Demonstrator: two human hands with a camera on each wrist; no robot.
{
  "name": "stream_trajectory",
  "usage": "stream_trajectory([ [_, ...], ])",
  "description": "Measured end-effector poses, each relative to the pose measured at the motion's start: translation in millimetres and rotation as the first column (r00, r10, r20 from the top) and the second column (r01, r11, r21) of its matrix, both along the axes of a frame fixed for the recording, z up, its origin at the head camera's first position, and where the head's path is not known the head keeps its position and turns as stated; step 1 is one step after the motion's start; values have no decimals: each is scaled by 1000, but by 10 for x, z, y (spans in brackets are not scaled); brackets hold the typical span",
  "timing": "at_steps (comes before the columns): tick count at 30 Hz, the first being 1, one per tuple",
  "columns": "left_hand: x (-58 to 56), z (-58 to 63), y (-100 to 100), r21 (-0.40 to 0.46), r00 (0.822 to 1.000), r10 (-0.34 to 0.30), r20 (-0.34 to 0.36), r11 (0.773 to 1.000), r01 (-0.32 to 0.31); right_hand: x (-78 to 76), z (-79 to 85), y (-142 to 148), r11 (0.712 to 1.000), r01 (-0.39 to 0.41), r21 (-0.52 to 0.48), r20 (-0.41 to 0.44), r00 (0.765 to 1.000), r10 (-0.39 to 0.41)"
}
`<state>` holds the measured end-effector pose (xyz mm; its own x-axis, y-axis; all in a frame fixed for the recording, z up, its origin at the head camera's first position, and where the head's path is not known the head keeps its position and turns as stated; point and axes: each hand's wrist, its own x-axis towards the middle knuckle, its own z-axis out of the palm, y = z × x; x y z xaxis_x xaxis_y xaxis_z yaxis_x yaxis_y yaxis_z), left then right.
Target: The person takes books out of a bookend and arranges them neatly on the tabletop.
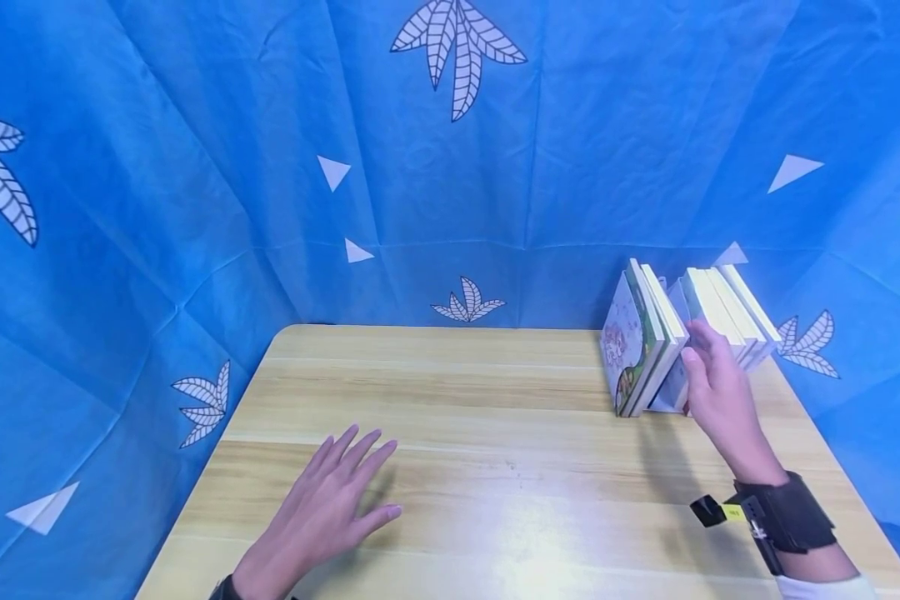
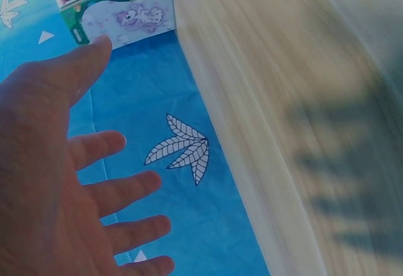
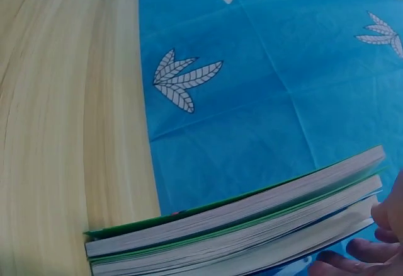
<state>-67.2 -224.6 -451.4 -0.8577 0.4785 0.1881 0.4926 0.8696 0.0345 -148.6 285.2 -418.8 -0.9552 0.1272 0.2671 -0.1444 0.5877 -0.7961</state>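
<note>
Several upright books stand at the back right of the table in two groups, a left group leaning slightly and a right group. My right hand reaches to the gap between them. In the right wrist view, its thumb and curled fingers pinch the upper end of a book below green-covered ones; part of this grip is hidden. The left group's outer cover carries a pony picture. At the front left, my left hand hovers over the wood with fingers spread, holding nothing.
The light wooden table has a rounded back left corner. A blue curtain with white leaf prints hangs close behind it and along both sides. The left hand's shadow falls on the tabletop.
</note>
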Motion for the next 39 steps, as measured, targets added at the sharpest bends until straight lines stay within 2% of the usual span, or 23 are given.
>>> stream_trajectory([
  [8,-6,-46,-20,8,1000,5,15,1000,-6,-69,-36,-15,999,27,22,39,999,-28],
  [13,-12,-83,-10,16,1000,5,31,1000,-6,-98,-53,-27,999,26,44,27,999,-27],
  [21,-24,-113,1,2,1000,2,20,1000,-2,-129,-74,-28,985,59,164,-105,994,-42],
  [30,-53,-91,17,-24,1000,-19,-19,1000,18,-144,-72,-57,956,122,266,-270,962,-47],
  [39,-50,-88,52,-34,998,-43,-36,999,41,-209,-114,-91,944,177,279,-293,952,-92],
])
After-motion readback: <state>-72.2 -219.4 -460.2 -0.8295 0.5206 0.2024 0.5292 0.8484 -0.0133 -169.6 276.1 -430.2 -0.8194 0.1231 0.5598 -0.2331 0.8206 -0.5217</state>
